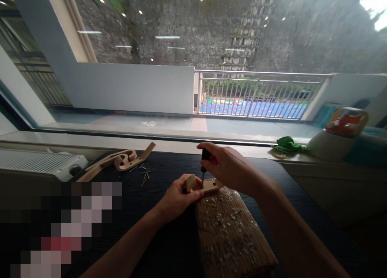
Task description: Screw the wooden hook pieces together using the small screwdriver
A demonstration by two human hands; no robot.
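My right hand [225,163] grips a screwdriver [205,157] by its black handle, shaft pointing down. The tip meets a small light wooden piece [211,185] with dark holes, which lies across the far end of a thick wooden block [229,229]. With fingers and thumb, my left hand [181,191] holds the left, curved end of that wooden piece. Scratches, shiny marks and dark writing cover the block's top. Whether a screw sits under the tip is too small to tell.
Several loose screws [145,175] lie on the dark table [169,165] at left, beside curved wooden pieces [127,159]. A white radiator [42,163] stands far left. On the sill [248,151] at right are a green cloth [286,145] and a white jug [329,143].
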